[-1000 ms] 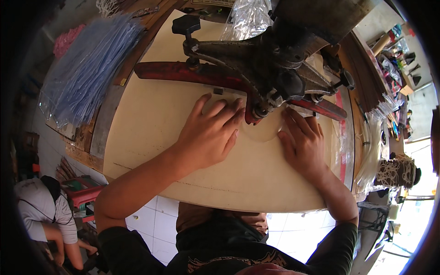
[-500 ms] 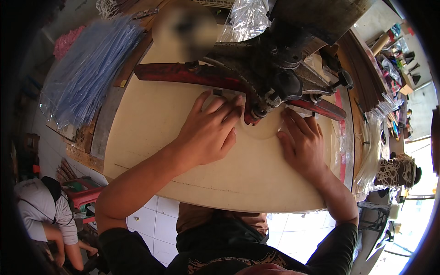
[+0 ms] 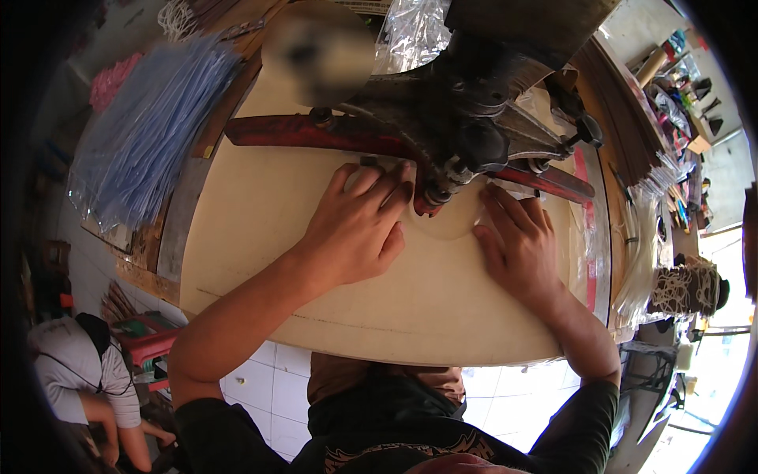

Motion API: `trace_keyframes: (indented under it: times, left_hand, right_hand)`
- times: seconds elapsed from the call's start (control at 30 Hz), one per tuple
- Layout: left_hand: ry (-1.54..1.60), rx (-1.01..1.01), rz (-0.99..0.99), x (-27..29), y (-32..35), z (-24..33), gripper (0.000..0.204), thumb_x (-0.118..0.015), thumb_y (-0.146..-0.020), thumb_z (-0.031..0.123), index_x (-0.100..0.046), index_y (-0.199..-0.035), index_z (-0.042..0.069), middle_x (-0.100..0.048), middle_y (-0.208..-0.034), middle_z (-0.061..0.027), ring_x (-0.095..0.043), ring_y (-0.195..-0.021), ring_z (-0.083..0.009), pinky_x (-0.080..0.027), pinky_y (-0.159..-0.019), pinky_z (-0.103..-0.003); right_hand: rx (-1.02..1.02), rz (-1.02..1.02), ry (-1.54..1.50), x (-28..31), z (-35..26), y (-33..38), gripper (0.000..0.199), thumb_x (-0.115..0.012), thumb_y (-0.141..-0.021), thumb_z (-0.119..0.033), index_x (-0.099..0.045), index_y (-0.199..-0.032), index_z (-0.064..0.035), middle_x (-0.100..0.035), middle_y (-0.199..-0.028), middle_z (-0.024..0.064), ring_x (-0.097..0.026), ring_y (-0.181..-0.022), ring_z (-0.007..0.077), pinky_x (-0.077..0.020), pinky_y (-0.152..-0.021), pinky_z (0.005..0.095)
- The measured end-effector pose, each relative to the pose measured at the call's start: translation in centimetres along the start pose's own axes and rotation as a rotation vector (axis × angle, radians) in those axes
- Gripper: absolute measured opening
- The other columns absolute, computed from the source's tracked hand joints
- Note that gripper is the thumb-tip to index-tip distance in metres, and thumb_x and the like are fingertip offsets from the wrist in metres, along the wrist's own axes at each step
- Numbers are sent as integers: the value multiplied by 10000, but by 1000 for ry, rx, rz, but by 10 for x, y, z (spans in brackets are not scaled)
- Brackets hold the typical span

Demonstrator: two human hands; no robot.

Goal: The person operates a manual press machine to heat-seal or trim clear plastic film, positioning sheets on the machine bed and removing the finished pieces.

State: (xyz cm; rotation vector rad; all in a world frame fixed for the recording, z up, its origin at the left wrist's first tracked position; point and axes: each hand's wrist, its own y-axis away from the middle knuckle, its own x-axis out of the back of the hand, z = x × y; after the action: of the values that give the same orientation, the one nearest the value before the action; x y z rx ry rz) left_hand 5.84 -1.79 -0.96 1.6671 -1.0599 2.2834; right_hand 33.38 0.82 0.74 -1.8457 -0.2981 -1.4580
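My left hand [image 3: 359, 213] rests palm down on the pale board [image 3: 260, 229], fingers bent toward the red bar [image 3: 316, 132] of a dark metal machine [image 3: 474, 118]. Its thumb is apart from the fingers, and a small dark piece [image 3: 369, 160] lies by its fingertips. To the right of the machine's red tip, my right hand [image 3: 517, 237] lies with fingers extended under the bar's right part. Between both hands a thin, pale, rounded sheet [image 3: 446, 227] shows on the board, its edge near my right fingertips. Part of it is hidden beneath the machine.
A stack of bluish clear plastic sleeves [image 3: 150, 126] lies at the left. Crumpled clear plastic [image 3: 414, 35] sits behind the machine. Clear strips [image 3: 636, 276] and a cord-wound spool [image 3: 691, 288] are at the right. Another person [image 3: 87, 379] bends low at the lower left.
The whole view has shifted slightly, with the machine a little further left and up in it. My hands keep nearly the same places beside the red tip.
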Motion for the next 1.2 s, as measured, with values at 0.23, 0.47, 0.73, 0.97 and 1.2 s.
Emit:
trace_keyframes:
  times: [0.23,0.47,0.73,0.97,1.2]
  left_hand:
    - [-63,-4,1,0,-1,1,523,-629,-813,190,-598,-1279,-47,-620,-1323,-148,-530,-1120,-271,-393,-1025,-452]
    - [-59,3,-24,-2,-2,-1,550,-631,-786,189,-598,-1276,-58,-593,-1353,-166,-530,-1123,-286,-408,-1009,-460]
    - [-69,-10,-39,-2,-3,-2,541,-632,-781,183,-604,-1264,-59,-580,-1369,-170,-527,-1136,-292,-411,-1008,-460]
    - [-74,-17,-25,-2,-1,-2,535,-632,-793,180,-607,-1274,-54,-562,-1393,-165,-517,-1155,-302,-407,-1018,-464]
    - [-78,-12,-37,-2,-2,-1,535,-627,-799,185,-607,-1277,-56,-552,-1405,-163,-510,-1169,-303,-403,-1021,-462]
  right_hand:
    - [-13,-3,-4,1,0,2,444,-707,-884,-226,-657,-1275,-20,-652,-1289,120,-612,-969,309,-503,-828,426]
    - [-16,-2,4,-1,2,3,422,-688,-916,-265,-664,-1268,-33,-648,-1309,113,-615,-1008,305,-500,-852,436]
    - [-25,-18,7,-1,3,4,437,-670,-931,-283,-657,-1282,-22,-648,-1314,118,-617,-1012,299,-497,-847,432]
    - [-16,-33,17,0,2,3,457,-668,-931,-285,-646,-1293,-7,-639,-1341,129,-615,-1002,294,-497,-835,421]
    - [-16,-35,42,-1,3,3,484,-670,-928,-286,-629,-1314,3,-628,-1365,137,-610,-995,293,-494,-838,417]
